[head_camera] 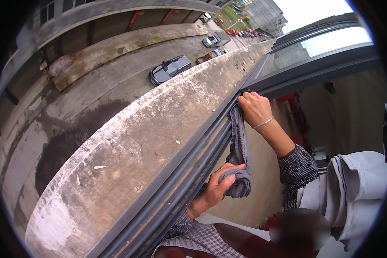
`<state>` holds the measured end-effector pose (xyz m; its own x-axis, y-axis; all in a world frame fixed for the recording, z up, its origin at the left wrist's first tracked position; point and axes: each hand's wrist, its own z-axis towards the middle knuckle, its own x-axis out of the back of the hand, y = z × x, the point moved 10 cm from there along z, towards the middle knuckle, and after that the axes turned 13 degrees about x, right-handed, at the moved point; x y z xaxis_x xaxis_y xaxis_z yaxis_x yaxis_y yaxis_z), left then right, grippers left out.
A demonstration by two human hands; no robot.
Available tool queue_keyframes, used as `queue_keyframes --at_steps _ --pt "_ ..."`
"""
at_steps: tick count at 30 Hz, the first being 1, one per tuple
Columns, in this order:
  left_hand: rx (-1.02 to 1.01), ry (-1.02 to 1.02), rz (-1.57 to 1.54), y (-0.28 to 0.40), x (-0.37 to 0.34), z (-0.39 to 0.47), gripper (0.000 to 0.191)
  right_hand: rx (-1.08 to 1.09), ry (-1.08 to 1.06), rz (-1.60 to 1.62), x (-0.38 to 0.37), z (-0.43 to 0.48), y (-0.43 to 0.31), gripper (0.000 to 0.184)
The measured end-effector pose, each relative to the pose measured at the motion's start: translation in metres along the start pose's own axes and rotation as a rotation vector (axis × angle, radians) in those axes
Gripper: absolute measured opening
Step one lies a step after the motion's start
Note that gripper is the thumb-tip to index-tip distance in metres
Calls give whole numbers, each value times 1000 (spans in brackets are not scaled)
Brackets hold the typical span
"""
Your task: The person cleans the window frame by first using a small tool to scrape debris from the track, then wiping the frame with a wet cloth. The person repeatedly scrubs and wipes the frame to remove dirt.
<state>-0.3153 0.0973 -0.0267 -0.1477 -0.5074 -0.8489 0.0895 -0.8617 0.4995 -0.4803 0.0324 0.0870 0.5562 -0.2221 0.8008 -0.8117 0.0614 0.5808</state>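
Note:
A dark grey cloth [238,135] hangs between my two hands beside an aluminium window frame. My right hand [254,108], with a silver bangle at the wrist, grips its upper end against the sliding track [183,174], right by the lower corner of the dark window sash [312,69]. Lower down, my left hand [217,185] holds the cloth's bunched, rolled part, thumb across it. Dark grooves run along the track, with tan dirt between the rails. My right fingertips are partly hidden at the sash corner.
Outside the track lies a stained concrete ledge [148,138] with small bits of debris; beyond its edge is a drop to a road with a dark car [170,69] and a truck [216,39]. Indoors, a tan surface [261,180] and pale fabric [354,190] show.

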Motion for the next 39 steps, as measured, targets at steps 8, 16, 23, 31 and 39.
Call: queue_keyframes --at_steps 8,16,23,31,39 --pt "-45 -323 105 10 -50 -26 43 -67 15 553 28 -21 -17 11" --pt "57 -95 -82 1 -17 -20 48 -176 93 182 33 -48 7 9" --pt "32 -44 -71 12 -17 -16 50 -114 180 329 47 -58 0 10" --pt "28 -26 -4 7 -17 -14 52 185 327 567 31 -30 -40 15" --pt "47 -22 93 9 -10 -44 48 60 428 668 33 -27 -58 14"
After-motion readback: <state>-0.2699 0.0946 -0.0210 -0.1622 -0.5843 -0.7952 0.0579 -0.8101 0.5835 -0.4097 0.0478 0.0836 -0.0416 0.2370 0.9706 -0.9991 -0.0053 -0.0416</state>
